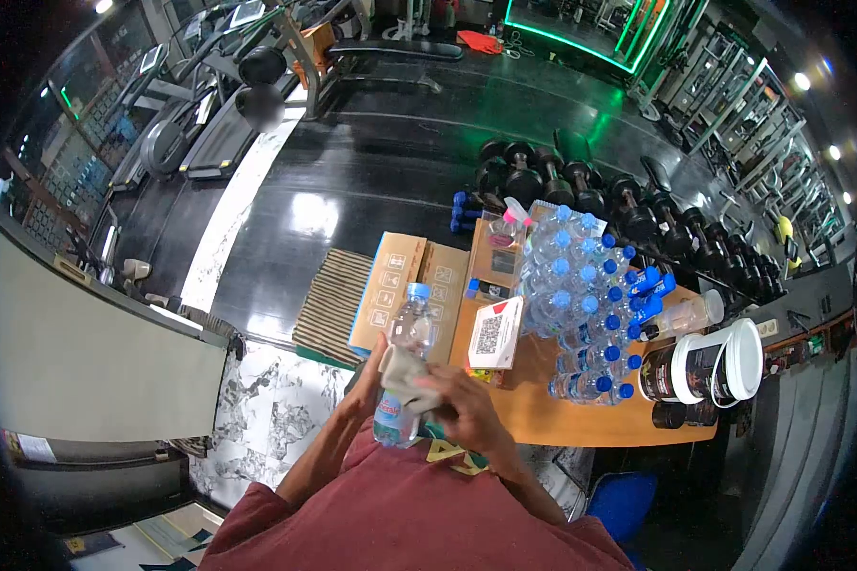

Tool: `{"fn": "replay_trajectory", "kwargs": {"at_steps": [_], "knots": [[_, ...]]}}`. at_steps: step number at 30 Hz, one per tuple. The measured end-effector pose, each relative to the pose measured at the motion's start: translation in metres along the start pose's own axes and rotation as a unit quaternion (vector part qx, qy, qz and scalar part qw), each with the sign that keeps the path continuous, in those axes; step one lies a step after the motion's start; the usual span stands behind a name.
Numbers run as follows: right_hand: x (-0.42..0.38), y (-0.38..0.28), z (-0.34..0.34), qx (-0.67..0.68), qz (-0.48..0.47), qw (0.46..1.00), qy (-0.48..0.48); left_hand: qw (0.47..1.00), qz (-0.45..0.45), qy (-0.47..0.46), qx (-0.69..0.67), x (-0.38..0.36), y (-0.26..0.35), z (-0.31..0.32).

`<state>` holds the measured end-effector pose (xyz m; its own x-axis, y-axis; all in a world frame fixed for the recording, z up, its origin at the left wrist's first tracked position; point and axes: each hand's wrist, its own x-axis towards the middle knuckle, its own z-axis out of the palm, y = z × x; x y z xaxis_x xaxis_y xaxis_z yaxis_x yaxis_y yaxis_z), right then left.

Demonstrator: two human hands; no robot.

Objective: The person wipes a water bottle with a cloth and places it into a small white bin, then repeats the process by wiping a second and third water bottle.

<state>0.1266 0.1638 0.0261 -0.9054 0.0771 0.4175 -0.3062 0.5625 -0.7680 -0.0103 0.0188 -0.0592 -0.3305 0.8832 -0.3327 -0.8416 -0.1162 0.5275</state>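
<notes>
A clear plastic water bottle (414, 328) with a light-blue cap stands upright in front of my chest. My left hand (368, 379) grips it from the left side, with most of the fingers hidden behind the bottle and cloth. A pale beige cloth (407, 379) lies against the middle of the bottle, and my right hand (460, 407) holds it there, slightly blurred. Beyond the bottle is an open cardboard box (390, 276) with printed symbols. Right of the hands, many similar bottles (567, 285) with blue caps are grouped on a wooden table (533, 419).
A QR-code sign (493, 333) stands on the table, with white-lidded tubs (705, 362) at its right end. Dumbbells (552, 171) line the floor behind. A blue chair (622, 500) is at lower right, a counter (105, 343) at left, treadmills (224, 138) farther back.
</notes>
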Motion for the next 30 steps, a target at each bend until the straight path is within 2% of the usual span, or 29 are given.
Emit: {"fn": "replay_trajectory", "kwargs": {"at_steps": [1, 2, 3, 4, 8, 10, 11, 12, 14, 15, 16, 18, 19, 20, 22, 24, 26, 27, 28, 29, 30], "knots": [[-0.002, 0.004, -0.002, 0.093, 0.076, 0.993, 0.01, 1.0, 0.001, 0.001, -0.001, -0.005, 0.004, 0.017], [0.0, 0.006, -0.005, 0.093, 0.076, 0.993, 0.008, 0.996, 0.001, 0.063, 0.056, -0.011, 0.007, 0.038], [0.008, 0.006, -0.011, 0.05, 0.066, 0.993, 0.087, 0.986, 0.0, 0.124, 0.112, -0.015, 0.008, 0.052], [0.016, 0.007, -0.015, 0.007, 0.055, 0.985, 0.166, 0.986, 0.001, 0.125, 0.11, -0.012, 0.002, 0.043], [0.039, 0.013, -0.009, -0.074, 0.075, 0.976, 0.193, 0.981, 0.025, 0.049, 0.188, -0.003, -0.012, 0.027], [0.035, 0.007, 0.002, -0.147, 0.014, 0.978, 0.147, 0.991, 0.02, 0.078, 0.106, -0.004, -0.01, 0.032], [0.029, 0.006, 0.007, -0.135, 0.005, 0.983, 0.123, 0.987, 0.013, 0.135, 0.085, -0.006, -0.009, 0.036], [0.019, 0.004, 0.01, -0.134, 0.004, 0.983, 0.123, 0.987, 0.015, 0.135, 0.085, -0.004, -0.011, 0.025], [0.002, 0.001, 0.012, -0.099, 0.001, 0.995, -0.003, 0.98, 0.015, 0.147, 0.135, 0.0, -0.015, -0.008], [0.0, 0.003, 0.009, -0.075, -0.031, 0.997, -0.016, 0.998, -0.015, 0.042, -0.05, -0.014, -0.005, 0.0], [-0.002, 0.007, 0.005, -0.074, -0.031, 0.997, -0.016, 0.998, -0.014, 0.043, -0.049, -0.017, -0.004, 0.007], [-0.008, 0.016, -0.004, 0.1, 0.05, 0.994, -0.011, 0.983, 0.013, 0.171, 0.07, -0.018, -0.009, 0.025], [-0.002, 0.018, -0.009, 0.081, 0.029, 0.995, 0.048, 0.974, 0.031, 0.17, 0.147, -0.025, 0.0, 0.049], [0.007, 0.018, -0.011, 0.081, 0.029, 0.995, 0.049, 0.974, 0.03, 0.169, 0.147, -0.024, -0.003, 0.044], [0.026, 0.013, -0.01, -0.054, 0.05, 0.978, 0.194, 0.984, 0.04, 0.021, 0.173, -0.019, -0.009, 0.028], [0.034, 0.006, -0.004, -0.067, 0.059, 0.981, 0.171, 0.985, 0.027, 0.013, 0.167, -0.017, -0.014, 0.028], [0.03, 0.0, 0.007, -0.133, -0.006, 0.983, 0.126, 0.992, 0.053, 0.086, 0.075, -0.018, -0.019, 0.036], [0.021, 0.004, 0.014, -0.15, -0.017, 0.984, 0.092, 0.986, 0.047, 0.141, 0.075, -0.019, -0.013, 0.042], [0.014, 0.002, 0.016, -0.15, -0.016, 0.984, 0.093, 0.986, 0.047, 0.142, 0.076, -0.016, -0.019, 0.026], [0.008, -0.001, 0.016, -0.126, -0.034, 0.991, 0.038, 0.988, 0.067, 0.134, 0.028, -0.01, -0.03, -0.003], [0.004, -0.002, 0.015, -0.101, -0.051, 0.993, -0.017, 0.988, 0.086, 0.126, -0.019, -0.013, -0.023, -0.001]]}}
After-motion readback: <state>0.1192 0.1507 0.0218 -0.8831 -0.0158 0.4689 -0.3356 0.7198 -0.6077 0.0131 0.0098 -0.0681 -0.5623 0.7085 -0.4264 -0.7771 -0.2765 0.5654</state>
